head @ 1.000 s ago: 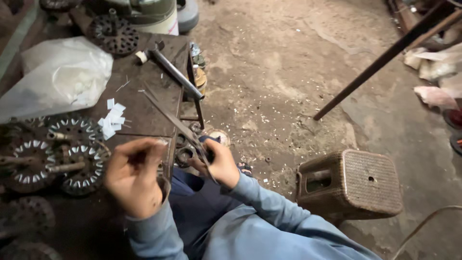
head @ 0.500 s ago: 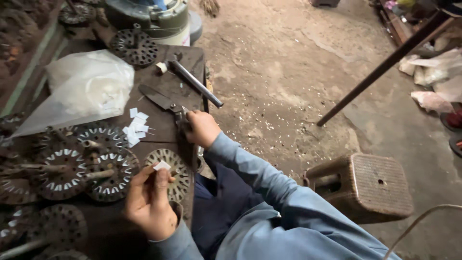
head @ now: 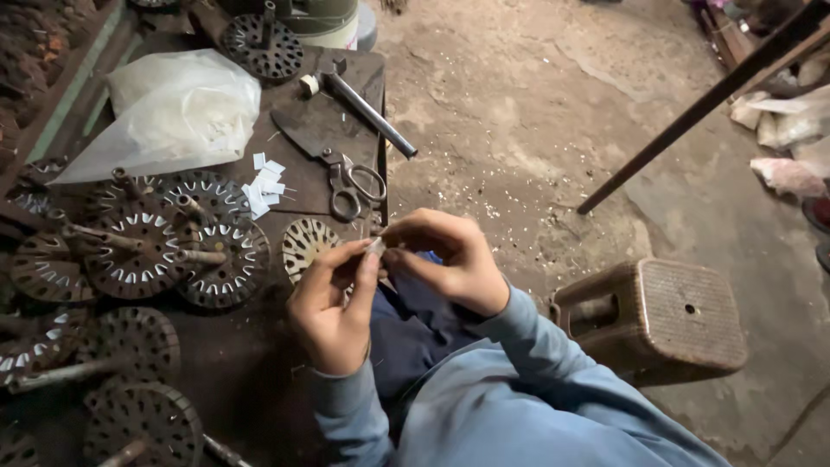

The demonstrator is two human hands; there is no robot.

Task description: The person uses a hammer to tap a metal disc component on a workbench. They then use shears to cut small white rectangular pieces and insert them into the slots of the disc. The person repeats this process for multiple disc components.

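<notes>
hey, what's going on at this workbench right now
A person in a blue top sits at a dark workbench, both hands raised in front of them. The left hand and right hand pinch a small pale slip between their fingers. The scissors lie on the bench beside a little pile of white paper slips. Round slotted metal cores on shafts crowd the left side, by a clear plastic bag. A brown stool stands on the dirt floor.
</notes>
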